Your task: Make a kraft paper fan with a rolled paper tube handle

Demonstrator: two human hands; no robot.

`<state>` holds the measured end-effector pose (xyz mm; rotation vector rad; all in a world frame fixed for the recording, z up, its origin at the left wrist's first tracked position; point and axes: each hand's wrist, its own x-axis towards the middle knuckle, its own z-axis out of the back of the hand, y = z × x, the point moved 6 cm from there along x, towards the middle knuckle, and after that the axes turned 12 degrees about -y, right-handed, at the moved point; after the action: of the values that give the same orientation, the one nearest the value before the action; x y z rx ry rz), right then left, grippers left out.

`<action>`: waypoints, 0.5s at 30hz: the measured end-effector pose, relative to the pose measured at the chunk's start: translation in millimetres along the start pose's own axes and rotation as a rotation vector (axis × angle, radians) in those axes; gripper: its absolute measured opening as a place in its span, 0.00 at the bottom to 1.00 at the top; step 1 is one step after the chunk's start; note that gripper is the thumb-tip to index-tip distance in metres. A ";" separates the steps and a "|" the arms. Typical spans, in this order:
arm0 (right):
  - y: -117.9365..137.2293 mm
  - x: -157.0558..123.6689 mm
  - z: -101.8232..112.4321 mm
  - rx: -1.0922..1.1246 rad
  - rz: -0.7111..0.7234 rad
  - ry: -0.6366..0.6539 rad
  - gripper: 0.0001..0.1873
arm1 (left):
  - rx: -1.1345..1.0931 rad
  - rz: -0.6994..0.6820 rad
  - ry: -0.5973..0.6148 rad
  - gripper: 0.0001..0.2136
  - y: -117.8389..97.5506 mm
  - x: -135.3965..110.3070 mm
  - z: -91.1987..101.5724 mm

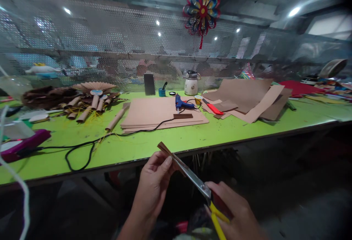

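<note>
Between the thumb and fingers of my left hand (155,177) is a narrow folded strip of brown paper (164,148), held just off the table's front edge. My right hand (233,203) grips a pair of scissors (196,180) with yellow handles. Their long metal blades lie along the strip and reach my left thumb; I cannot tell how far apart the blades are. Beyond my hands, a stack of brown paper sheets (148,110) rests on the green table (132,150). On the stack are a blue glue gun (181,103) and another folded brown strip (183,116).
A black cord (88,144) loops across the table's left. Rolled brown paper tubes (85,113) and a paper fan (95,87) lie back left. Loose brown sheets (242,93) and a red-handled cutter (214,108) are to the right. A lidded bottle (190,84) stands behind.
</note>
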<state>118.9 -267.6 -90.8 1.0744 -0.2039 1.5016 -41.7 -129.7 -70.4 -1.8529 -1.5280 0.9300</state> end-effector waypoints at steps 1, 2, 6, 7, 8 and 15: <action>-0.7 -1.2 0.1 -0.003 0.011 -0.017 0.26 | 0.000 0.000 -0.001 0.09 -0.1 0.1 -0.1; -1.4 -2.2 0.2 -0.006 0.019 -0.034 0.26 | 0.000 0.002 -0.002 0.09 -0.1 0.1 0.0; -4.5 -5.7 -3.5 0.044 0.013 -0.035 0.25 | -0.010 0.018 0.000 0.09 1.3 -0.9 1.0; -5.3 -7.0 -5.2 0.060 0.009 -0.020 0.25 | -0.011 0.023 0.001 0.09 2.0 -1.0 1.5; -6.6 -8.5 -6.6 0.068 0.002 -0.012 0.26 | -0.013 0.026 0.001 0.09 2.7 -0.9 2.0; -15.6 -17.2 -13.7 0.082 -0.068 0.032 0.23 | -0.017 0.027 0.004 0.08 5.2 1.7 3.1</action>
<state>123.0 -266.2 -117.4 1.1103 -0.0830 1.4754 -40.9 -129.0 -76.6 -1.8906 -1.5167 0.9275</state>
